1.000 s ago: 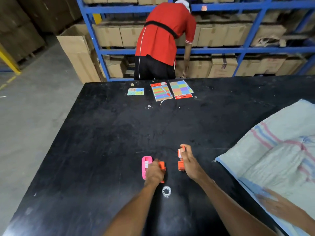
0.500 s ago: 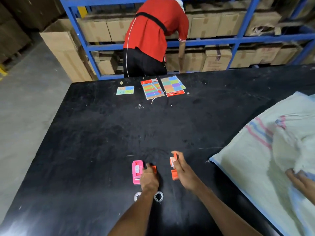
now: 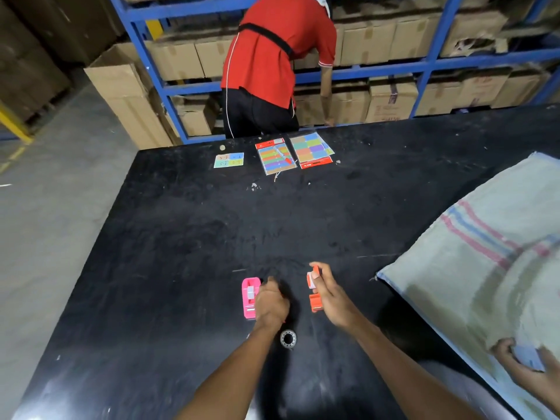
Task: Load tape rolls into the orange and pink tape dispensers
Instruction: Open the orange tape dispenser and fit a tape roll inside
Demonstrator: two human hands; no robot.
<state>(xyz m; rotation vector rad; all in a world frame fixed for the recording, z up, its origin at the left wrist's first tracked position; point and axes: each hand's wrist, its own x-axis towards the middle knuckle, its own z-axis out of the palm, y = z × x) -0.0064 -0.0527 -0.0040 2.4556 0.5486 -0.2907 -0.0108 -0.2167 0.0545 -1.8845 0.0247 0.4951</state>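
A: Checked the left hand (image 3: 271, 304) yet?

B: Yes. Found it curled into a fist, fingers together, touching the right side of the pink dispenser (image 3: 251, 297). Couldn't tell what was under it.

A: Saw an orange piece poking out there half a second back.

B: Same. Now covered by the fist, so logged it as hidden, not gone. Probably pressed or gripped underneath, but only guessed that.

A: And the right hand (image 3: 331, 295)?

B: Sat further right of the pink dispenser, fingertips clamped on the top end of the orange dispenser (image 3: 315, 301). Held about as before, lower end down on the table (image 3: 181, 268).

A: Any roll (image 3: 288, 338) loaded?

B: No. Spotted one just below and right of the pink dispenser, flat on the table, by the left wrist, touched by neither hand. Had a second one in view half a second back, left of the wrist; couldn't find it now, likely behind the arm.

A: So where did that leave the task?

B: Early. Nothing seated in the pink dispenser. Judged the orange one as being opened or reassembled, roll not yet in.

A: Risk?

B: Small parts, hidden grip. Marked low confidence on the left.
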